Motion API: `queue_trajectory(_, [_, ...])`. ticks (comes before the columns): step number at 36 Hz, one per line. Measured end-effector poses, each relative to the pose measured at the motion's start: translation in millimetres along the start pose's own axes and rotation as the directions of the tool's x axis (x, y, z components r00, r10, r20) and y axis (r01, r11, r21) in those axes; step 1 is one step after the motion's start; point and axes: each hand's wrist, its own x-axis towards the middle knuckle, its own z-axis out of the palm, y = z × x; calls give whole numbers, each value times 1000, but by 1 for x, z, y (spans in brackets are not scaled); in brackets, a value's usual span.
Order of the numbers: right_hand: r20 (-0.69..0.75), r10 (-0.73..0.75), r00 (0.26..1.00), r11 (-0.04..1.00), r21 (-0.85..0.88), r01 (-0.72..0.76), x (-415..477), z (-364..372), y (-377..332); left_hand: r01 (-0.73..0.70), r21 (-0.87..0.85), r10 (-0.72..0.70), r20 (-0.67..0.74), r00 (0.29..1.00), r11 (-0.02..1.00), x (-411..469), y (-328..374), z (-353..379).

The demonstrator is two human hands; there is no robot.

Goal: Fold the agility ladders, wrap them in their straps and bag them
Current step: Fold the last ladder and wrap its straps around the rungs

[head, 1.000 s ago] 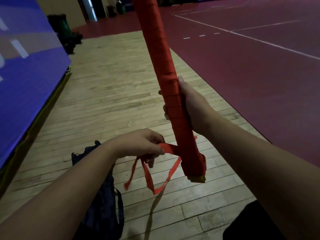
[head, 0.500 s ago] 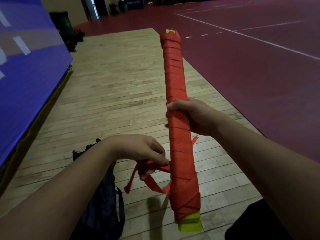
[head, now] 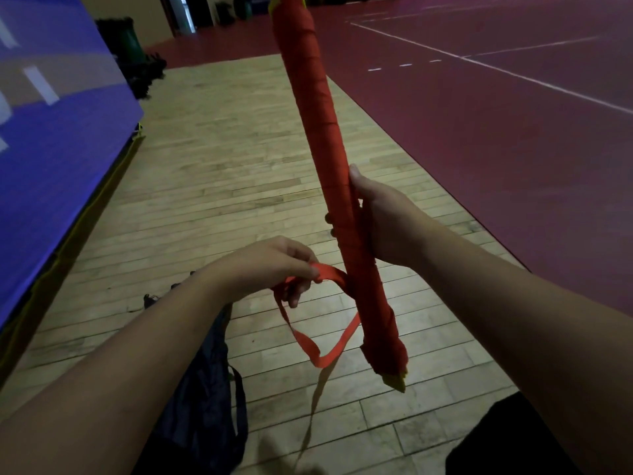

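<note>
Right hand (head: 380, 221) clenched round the wrapped ladder bundle (head: 315, 108) at mid-length. The bundle is near upright above the wooden floor (head: 212, 186), so its lower end is free for winding. Left hand (head: 274, 269) pinches the loose strap tail (head: 330, 273) just beside the bundle, slack looping below. Dark bag (head: 202, 389) lies underneath; I judge bagging comes next.

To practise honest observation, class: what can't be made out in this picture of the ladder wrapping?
All in the head view.
Ladder bundle: top end cut off by the upper edge.
Right hand: fingers mostly hidden behind the bundle.
Bag: dim, partly covered by the left forearm.
Strap: how it runs inside the left hand is hidden.
</note>
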Motion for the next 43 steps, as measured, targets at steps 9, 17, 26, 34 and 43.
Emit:
queue_trajectory(9, [126,-135,983,991,17,134,-3,6,3,-70,-49,73,70,995,996,-3,0,8])
queue_trajectory(17, [41,-174,984,985,19,174,2,2,9,38,118,-46,70,996,992,-4,3,11])
queue_trajectory(26, [-92,-44,995,987,149,57,8,4,4,-26,227,43,-68,997,973,-1,2,15])
queue_trajectory(34, [36,-96,995,992,83,93,1,11,-1,-77,12,77,-47,996,997,0,6,26])
queue_trajectory(43, [65,-91,994,986,144,81,-3,11,5,1,-27,1,82,997,1000,2,7,33])
